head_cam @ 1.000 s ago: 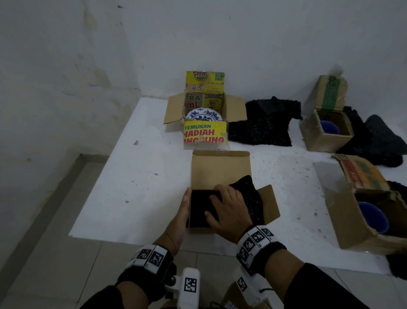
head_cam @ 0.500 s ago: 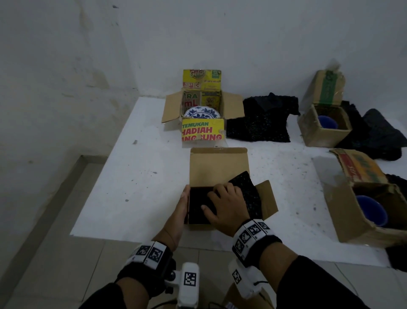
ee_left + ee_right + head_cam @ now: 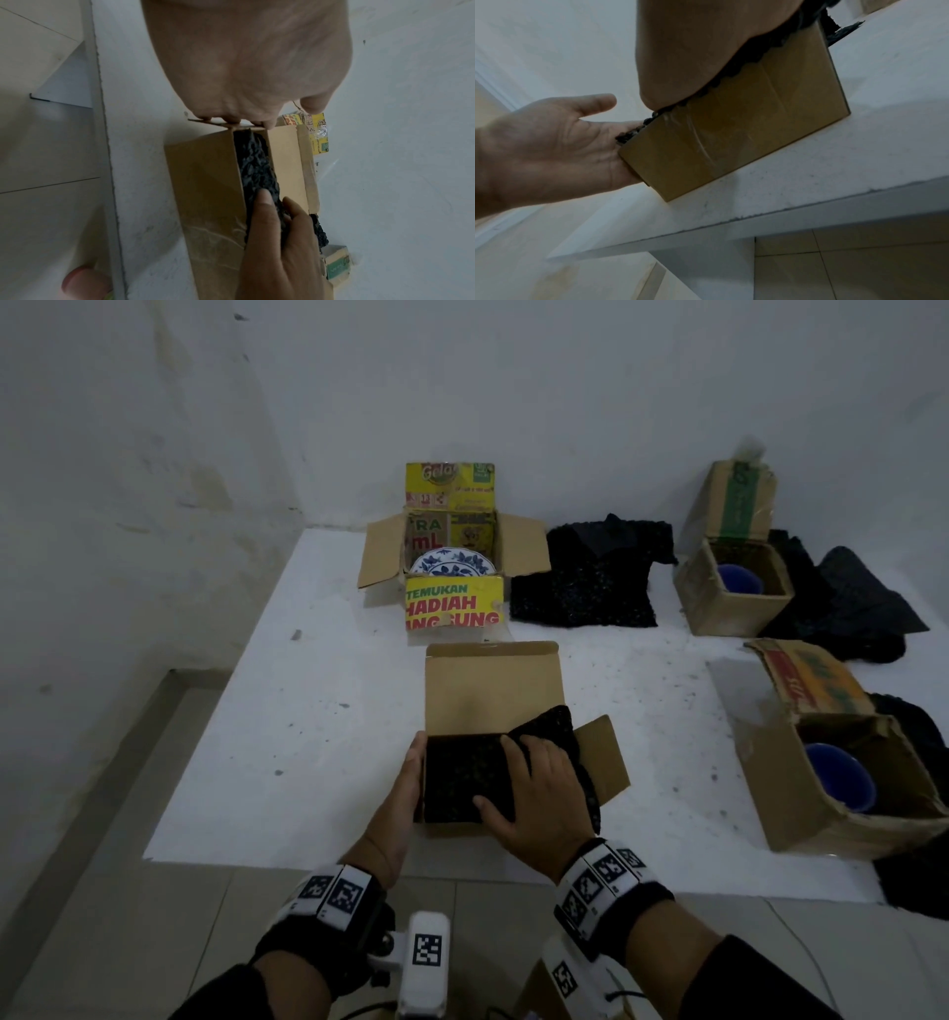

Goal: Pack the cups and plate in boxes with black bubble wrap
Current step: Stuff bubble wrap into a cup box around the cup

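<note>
A brown cardboard box (image 3: pixel 493 690) stands open near the front edge of the white platform, its lid flap raised at the back. Black bubble wrap (image 3: pixel 462 778) fills it, and a corner spills over the right flap. My left hand (image 3: pixel 405 788) lies flat against the box's left side, fingers straight. My right hand (image 3: pixel 534 788) presses its fingers down on the wrap. In the left wrist view the right hand (image 3: pixel 277 233) lies along the wrap (image 3: pixel 257 170). The right wrist view shows the left hand (image 3: pixel 544 146) against the box (image 3: pixel 744 125).
A blue-patterned plate (image 3: pixel 452 563) sits in a yellow printed box (image 3: pixel 452 603) behind. Two brown boxes (image 3: pixel 729 608) (image 3: pixel 801 814) at right each hold a blue cup (image 3: pixel 739 580) (image 3: pixel 839 775). Loose black bubble wrap (image 3: pixel 590 577) (image 3: pixel 847 603) lies between them. The platform edge (image 3: pixel 359 865) drops to tiled floor.
My right hand has slid a little left and toward me over the wrap, flattening it into the box. The left hand has stayed on the box's side.
</note>
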A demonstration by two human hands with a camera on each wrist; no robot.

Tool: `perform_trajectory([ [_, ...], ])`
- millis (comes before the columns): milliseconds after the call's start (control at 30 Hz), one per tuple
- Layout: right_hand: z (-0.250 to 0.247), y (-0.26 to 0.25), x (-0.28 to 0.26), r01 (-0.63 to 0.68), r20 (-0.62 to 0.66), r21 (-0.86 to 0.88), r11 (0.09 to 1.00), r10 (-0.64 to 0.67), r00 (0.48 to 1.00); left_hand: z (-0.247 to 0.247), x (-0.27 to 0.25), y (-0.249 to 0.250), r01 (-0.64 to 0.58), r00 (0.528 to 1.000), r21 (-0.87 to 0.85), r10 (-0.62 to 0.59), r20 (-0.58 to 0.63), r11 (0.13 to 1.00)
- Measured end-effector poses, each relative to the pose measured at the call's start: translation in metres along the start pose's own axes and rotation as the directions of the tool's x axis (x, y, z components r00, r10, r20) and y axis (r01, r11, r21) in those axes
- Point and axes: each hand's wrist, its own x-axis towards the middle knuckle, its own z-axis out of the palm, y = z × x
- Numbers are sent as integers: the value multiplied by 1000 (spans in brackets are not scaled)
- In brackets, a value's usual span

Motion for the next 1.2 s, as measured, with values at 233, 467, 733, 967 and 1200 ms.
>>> perform_trajectory([
  [233,0,5,14,-43,32,8,999,43,999,1,4,-4,-25,1000,-26,25,15,999],
  [467,6,5,21,-91,30,-116,989,95,995,1,18,-9,-26,999,-235,35,34,972],
  [733,-35,15,27,-93,372,206,974,10,928,-1,27,-17,5,1000,-149,-6,-10,989],
  [967,-74,30,59,84,787,34,996,-78,611,-15,57,-43,80,997,-217,-78,19,973],
  [1200,-62,30,61,312,716,-77,947,-165,679,-8,28,-19,73,996,-139,-67,51,988],
])
